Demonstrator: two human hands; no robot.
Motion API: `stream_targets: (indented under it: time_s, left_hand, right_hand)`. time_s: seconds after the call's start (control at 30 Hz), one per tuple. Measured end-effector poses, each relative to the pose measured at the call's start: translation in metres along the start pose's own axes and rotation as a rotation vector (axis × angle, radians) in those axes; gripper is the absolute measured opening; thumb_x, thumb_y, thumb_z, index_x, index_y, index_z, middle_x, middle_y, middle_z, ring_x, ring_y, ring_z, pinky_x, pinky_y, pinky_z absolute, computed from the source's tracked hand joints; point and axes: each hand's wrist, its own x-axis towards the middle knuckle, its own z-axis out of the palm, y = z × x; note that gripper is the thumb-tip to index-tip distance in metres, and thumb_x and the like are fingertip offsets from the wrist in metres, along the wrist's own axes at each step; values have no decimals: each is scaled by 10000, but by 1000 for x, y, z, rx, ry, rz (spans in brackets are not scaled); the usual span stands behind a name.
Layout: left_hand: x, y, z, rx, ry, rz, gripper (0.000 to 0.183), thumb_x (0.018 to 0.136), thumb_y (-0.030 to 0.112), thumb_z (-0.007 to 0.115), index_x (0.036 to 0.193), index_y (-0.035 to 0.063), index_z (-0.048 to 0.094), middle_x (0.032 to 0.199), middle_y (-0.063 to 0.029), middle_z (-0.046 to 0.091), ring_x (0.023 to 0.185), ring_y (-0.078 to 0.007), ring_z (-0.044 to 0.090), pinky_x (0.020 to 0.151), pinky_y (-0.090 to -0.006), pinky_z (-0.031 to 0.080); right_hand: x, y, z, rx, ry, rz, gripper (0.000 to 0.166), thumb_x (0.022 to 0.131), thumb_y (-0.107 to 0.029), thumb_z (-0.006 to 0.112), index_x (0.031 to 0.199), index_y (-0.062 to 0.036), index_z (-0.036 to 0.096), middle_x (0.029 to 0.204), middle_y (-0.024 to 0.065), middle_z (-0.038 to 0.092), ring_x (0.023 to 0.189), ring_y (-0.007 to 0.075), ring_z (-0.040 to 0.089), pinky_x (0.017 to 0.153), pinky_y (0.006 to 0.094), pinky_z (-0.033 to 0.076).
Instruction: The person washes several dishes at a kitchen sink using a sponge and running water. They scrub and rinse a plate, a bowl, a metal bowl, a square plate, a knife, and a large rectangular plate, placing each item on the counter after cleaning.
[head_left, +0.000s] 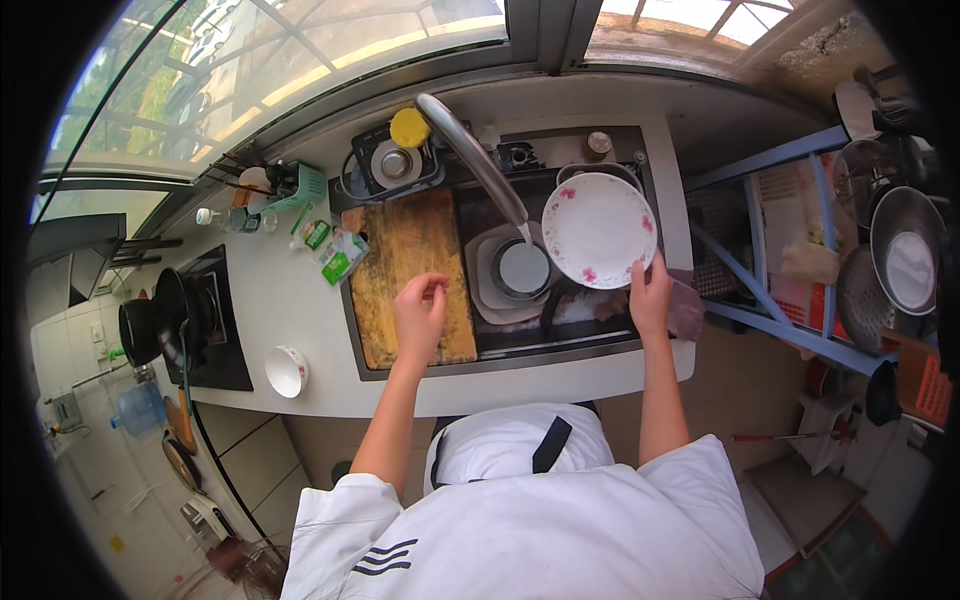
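Observation:
My right hand (651, 295) grips the lower right rim of a white plate with pink flowers (598, 229), raised over the right side of the sink. My left hand (424, 300) is above the wooden cutting board (405, 247), its fingers curled together; whether it holds something small I cannot tell. Water runs from the metal faucet (476, 154) into a round bowl (524, 268), which sits on stacked pale dishes (486, 296) in the sink. Behind the plate, a pot's rim partly shows. A dark cloth (684, 307) lies at the sink's right edge, beside my right hand.
A small floral bowl (286, 371) stands on the counter at left, near the stove with a black wok (174, 315). Green-and-white packets (341, 257) lie left of the board. A green basket (304, 186) stands behind them. A blue rack (780, 315) with pans is at right.

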Motion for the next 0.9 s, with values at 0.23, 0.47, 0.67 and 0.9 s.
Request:
stream_targets:
  time_s: [0.23, 0.47, 0.67, 0.9]
  left_hand:
    - [-24, -7, 1, -90, -40, -70, 106, 847, -19, 526, 901, -33, 617, 822, -95, 660, 767, -165, 656, 695, -262, 510]
    - [-40, -12, -3, -273, -59, -140, 114, 880, -16, 507, 947, -49, 593, 873, -86, 652, 804, -153, 649, 744, -252, 510]
    - [-60, -28, -8, -301, -86, -214, 125, 882, -16, 504, 962, -50, 594, 883, -87, 648, 817, -149, 640, 748, -254, 510]
    - [-82, -23, 2, -246, -197, -225, 134, 878, -14, 511, 976, -47, 597, 892, -88, 649, 837, -149, 645, 738, -264, 528]
  right_hand:
    - [-43, 52, 87, 530, -327, 500, 279, 913, -68, 456, 1177, 21, 468, 932, 95, 590, 741, 209, 655, 585, 352, 602]
    - [-45, 46, 99, 715, -246, 516, 293, 920, -77, 464, 1195, 20, 438, 956, 137, 604, 759, 255, 670, 627, 355, 598]
    - [-67, 49, 73, 584, -232, 546, 280, 914, -62, 472, 1179, 27, 459, 957, 147, 619, 765, 239, 671, 634, 340, 598]
    - [-84, 38, 86, 639, -265, 566, 300, 901, -42, 486, 1190, 34, 457, 955, 140, 620, 773, 231, 672, 623, 354, 601]
